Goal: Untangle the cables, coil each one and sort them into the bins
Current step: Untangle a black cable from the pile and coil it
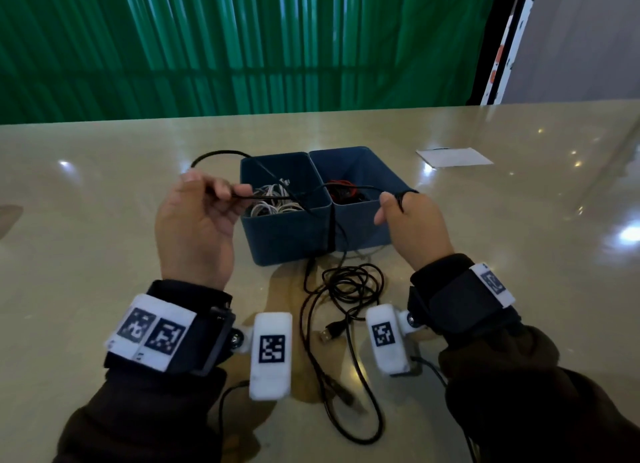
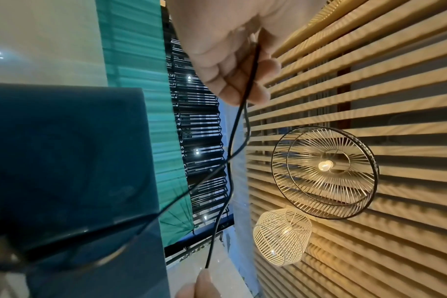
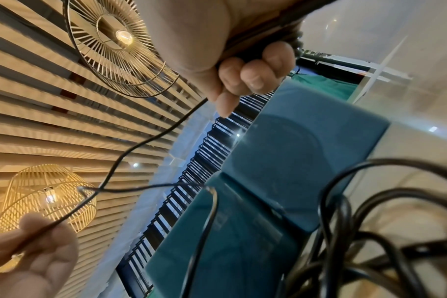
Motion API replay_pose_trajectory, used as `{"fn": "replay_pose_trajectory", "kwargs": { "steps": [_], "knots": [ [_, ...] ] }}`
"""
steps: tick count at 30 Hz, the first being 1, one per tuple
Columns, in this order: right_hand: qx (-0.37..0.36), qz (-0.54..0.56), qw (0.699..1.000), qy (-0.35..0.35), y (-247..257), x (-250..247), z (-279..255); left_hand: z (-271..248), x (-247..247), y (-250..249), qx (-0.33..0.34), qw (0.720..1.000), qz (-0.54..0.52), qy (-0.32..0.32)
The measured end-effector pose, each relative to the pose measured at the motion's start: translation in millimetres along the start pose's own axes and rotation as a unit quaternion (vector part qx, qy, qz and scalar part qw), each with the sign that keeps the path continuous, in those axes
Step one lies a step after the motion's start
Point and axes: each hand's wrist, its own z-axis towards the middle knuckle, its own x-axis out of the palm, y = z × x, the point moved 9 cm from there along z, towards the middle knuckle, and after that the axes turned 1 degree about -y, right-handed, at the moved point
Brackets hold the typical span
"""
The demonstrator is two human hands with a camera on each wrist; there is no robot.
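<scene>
Hands stretched a thin black cable (image 1: pixel 349 187) over two blue plastic bins (image 1: pixel 287 234).
Left hand (image 1: pixel 194 227) pinched one end, right hand (image 1: pixel 412 223) fisted round the other.

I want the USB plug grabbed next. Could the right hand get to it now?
Probably not yet: the right hand grips the black cable. Otherwise the USB plug lies uncovered on the table.

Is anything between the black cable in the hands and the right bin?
Nothing blocks the right bin; its top is open. But the black cable, held by left hand and right hand, crosses itself and trails into loose loops on the table.
</scene>
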Motion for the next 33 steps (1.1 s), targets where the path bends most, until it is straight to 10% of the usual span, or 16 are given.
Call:
{"fn": "replay_pose_trajectory", "kwargs": {
  "steps": [4, 9, 13, 18, 24, 27, 33],
  "knots": [
    [0.041, 0.075, 0.996, 0.03, -6.0, 9.5, -0.9, -0.4, -10.5, -6.3, 0.038, 0.998, 0.014, -0.054],
    [0.058, 0.261, 0.951, 0.154, 10.1, 36.0, -14.5, 0.8, -10.3, -18.6, 0.124, 0.947, 0.294, -0.047],
    [0.002, 0.162, 0.976, 0.146, 17.2, 33.7, -15.3, -13.4, 14.4, -16.9, 0.207, 0.848, 0.486, 0.034],
    [-0.055, -0.058, 0.993, 0.081, 20.4, 18.7, -10.9, -36.5, 42.6, -26.3, 0.276, 0.881, 0.362, 0.124],
    [-0.111, -0.094, 0.988, 0.054, 39.2, 23.6, -19.2, -43.2, 53.0, 46.3, 0.025, 0.851, 0.458, 0.255],
    [-0.13, 0.028, 0.989, 0.069, 50.8, 26.7, -26.9, -40.4, 46.8, 58.4, 0.001, 0.845, 0.467, 0.262],
    [0.007, 0.342, 0.867, 0.362, 53.9, 65.9, -55.3, -28.9, 38.7, 51.0, -0.09, 0.942, 0.236, 0.22]
  ]
}}
